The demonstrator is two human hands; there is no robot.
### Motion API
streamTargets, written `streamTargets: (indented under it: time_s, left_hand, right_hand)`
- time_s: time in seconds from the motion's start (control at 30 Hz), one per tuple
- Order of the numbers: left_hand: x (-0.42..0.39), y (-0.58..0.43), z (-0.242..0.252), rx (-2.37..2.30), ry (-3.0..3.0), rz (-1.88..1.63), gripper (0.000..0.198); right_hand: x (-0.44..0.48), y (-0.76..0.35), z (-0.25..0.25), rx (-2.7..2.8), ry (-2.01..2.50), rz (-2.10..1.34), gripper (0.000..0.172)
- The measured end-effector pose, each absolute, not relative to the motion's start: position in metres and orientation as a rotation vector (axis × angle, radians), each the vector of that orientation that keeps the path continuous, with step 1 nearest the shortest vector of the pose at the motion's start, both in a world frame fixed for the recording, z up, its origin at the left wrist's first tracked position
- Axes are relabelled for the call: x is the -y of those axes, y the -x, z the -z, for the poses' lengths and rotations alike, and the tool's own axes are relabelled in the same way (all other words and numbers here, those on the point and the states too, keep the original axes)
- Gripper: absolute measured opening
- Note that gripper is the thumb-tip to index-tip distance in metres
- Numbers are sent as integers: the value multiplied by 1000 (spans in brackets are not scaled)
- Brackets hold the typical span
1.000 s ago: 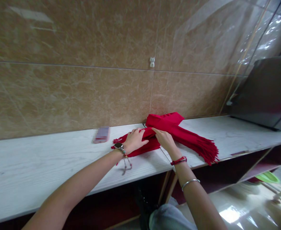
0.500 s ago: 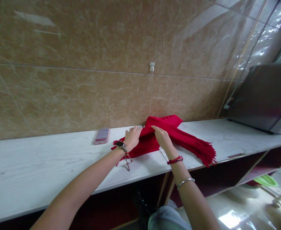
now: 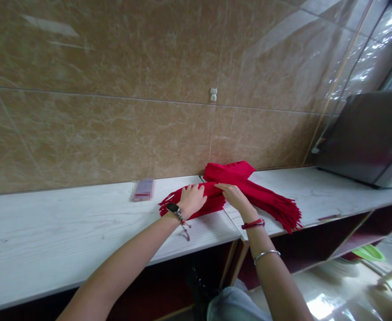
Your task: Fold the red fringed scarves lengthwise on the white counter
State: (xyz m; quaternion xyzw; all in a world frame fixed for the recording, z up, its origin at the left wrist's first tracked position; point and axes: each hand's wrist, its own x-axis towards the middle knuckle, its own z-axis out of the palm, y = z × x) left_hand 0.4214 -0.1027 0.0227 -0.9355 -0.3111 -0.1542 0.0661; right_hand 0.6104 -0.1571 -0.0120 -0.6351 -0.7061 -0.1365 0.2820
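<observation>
A red scarf (image 3: 267,196) with fringed ends lies crossed over itself on the white counter. One fringed end points left, the other hangs toward the front edge at the right, and a folded loop rests against the wall. My left hand (image 3: 192,200) lies on the left part of the scarf with its fingers spread. Beside it, my right hand (image 3: 233,196) touches the scarf near the crossing, fingers stretched out and held close together. Neither hand visibly grips the cloth; the undersides of the fingers are hidden.
A blurred phone-like item (image 3: 143,190) lies left of the scarf on the white counter (image 3: 65,232). Behind rises a brown tiled wall (image 3: 116,133) with a small white figure (image 3: 213,94). A large grey appliance (image 3: 366,138) stands at the right; open shelves run below.
Both hands have moved slightly right and toward the front edge. The left part of the scarf lies lower, its back edge drawn away from the crossing, so more of the counter seam shows.
</observation>
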Motion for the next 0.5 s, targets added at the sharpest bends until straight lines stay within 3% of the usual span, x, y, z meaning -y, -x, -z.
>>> streamTargets:
  time_s: [0.1,0.4,0.5]
  left_hand:
    - [107,-427,-23,911,2816,386,42]
    - [99,-431,-25,827,2813,386,24]
    - [100,-429,-24,844,2779,436,33]
  right_hand:
    - [156,-616,17,1901,1751,373,48]
    - [154,-600,1,1715,1661,455,44]
    - [152,-593,-10,1663,1610,453,41]
